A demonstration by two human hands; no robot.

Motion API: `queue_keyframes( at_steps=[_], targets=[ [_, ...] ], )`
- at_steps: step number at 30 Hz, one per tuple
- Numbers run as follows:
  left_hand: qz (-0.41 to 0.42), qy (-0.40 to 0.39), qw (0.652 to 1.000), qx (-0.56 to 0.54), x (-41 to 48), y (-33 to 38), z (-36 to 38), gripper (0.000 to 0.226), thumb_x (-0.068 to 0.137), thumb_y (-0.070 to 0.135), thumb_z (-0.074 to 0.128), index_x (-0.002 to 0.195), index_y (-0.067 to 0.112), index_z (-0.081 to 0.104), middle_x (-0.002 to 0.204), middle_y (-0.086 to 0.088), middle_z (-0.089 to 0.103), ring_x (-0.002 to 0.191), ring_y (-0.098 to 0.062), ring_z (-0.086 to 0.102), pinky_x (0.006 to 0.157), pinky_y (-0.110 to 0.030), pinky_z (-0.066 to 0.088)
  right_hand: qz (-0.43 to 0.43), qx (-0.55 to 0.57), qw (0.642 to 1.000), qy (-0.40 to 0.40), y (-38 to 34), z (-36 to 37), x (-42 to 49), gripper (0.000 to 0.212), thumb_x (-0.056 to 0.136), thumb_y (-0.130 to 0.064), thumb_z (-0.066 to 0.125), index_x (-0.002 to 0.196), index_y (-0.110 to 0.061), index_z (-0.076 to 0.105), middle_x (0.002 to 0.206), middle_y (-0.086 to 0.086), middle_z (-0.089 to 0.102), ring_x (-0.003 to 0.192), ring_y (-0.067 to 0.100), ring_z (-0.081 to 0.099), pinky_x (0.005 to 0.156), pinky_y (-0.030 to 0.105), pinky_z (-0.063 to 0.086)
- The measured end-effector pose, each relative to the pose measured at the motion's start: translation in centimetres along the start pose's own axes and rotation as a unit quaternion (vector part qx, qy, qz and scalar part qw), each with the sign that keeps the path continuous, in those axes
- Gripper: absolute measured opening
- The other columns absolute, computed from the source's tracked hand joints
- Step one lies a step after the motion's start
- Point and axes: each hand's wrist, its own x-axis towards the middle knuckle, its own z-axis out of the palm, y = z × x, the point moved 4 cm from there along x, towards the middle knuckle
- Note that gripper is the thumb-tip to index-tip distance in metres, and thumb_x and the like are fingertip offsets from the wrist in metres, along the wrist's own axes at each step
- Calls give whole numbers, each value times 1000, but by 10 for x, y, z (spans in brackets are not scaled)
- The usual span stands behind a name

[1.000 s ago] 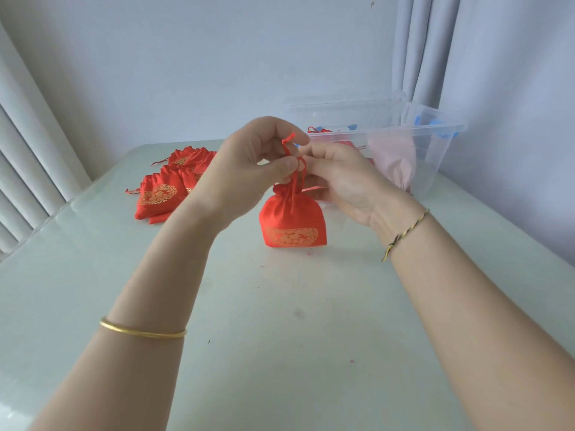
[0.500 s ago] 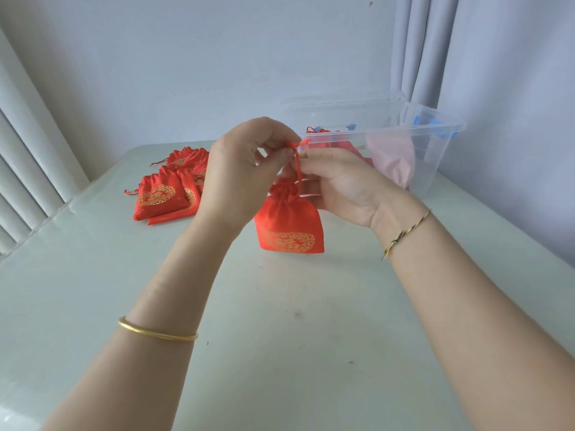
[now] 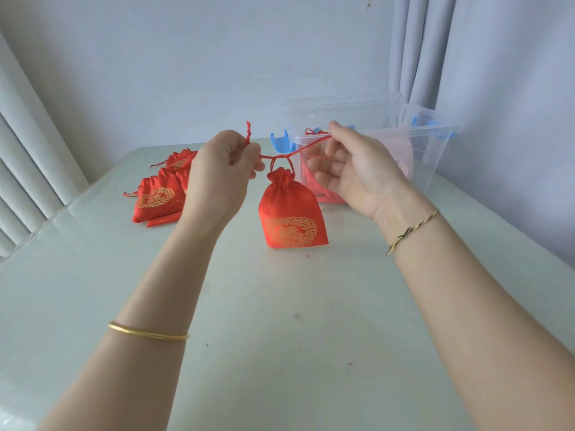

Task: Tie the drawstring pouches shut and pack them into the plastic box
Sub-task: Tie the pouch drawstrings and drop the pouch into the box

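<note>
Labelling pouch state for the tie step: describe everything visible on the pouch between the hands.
The red pouch looks like satin fabric, with a gold floral print low on its front. Its neck is gathered shut and it hangs upright from a thin red drawstring pulled taut sideways: the left hand pinches one end, the right hand the other. It is in front of the plastic box; whether its bottom touches the table cannot be told.

A: Cam pos?
B: One head cam, wide-angle, facing fwd & down across table [image 3: 280,353]. Close in: left hand [image 3: 224,175] & right hand [image 3: 361,178] mid-frame, forearms fill bottom. Wall [image 3: 186,57] at back.
A: Other views?
B: Just this one.
</note>
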Motion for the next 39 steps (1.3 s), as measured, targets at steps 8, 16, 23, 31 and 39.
queue_keyframes(
  at_steps=[8,16,23,31,39],
  targets=[
    [-63,-3,998,-23,0,-7,4,25,93,13,30,68,16,37,75,0,69,69,-15,63,61,-28,40,45,39,998,20,12,-2,0,38,97,-30,43,61,-16,43,46,-2,54,36,13,50,40,15,38],
    [-142,-70,943,-293,-8,-1,13,32,96,11,31,65,17,33,64,4,67,76,-19,69,59,-25,39,-3,-185,980,75,24,-8,3,37,95,-21,44,59,-13,47,46,0,51,32,11,44,42,19,35],
    [-145,-157,964,-156,-12,-1,16,24,95,26,50,78,12,60,65,4,63,56,-8,59,59,-22,38,-25,-88,995,44,4,-1,0,36,97,-24,45,63,-12,49,67,9,66,39,11,52,43,21,37],
    [-114,-211,969,-65,-18,4,25,11,84,13,66,73,10,66,66,-3,60,56,-10,55,62,-24,48,-62,-151,986,13,4,12,0,34,95,-28,48,67,-13,59,67,2,58,41,9,48,48,26,33],
    [-160,-183,960,-136,-16,-2,26,14,88,11,59,75,7,61,61,1,60,51,-8,54,54,-18,45,43,-244,968,-42,14,16,-6,9,92,-10,47,83,-11,49,72,8,59,45,13,55,41,20,37]
  ],
)
